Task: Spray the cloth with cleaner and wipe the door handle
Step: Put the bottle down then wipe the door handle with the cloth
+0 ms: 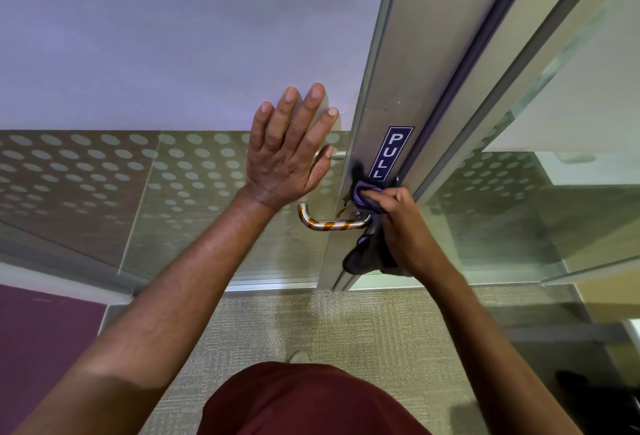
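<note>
A blue PULL sticker (pixel 390 154) sits above beige carpet (pixel 346 327).

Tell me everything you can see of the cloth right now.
The cloth is dark, nearly black, with purple showing at its folds. It looks soft and bunched. The right hand grips it and presses the upper wad against the door frame just below the PULL sign, above the handle. A loose tail hangs below the hand.
</note>
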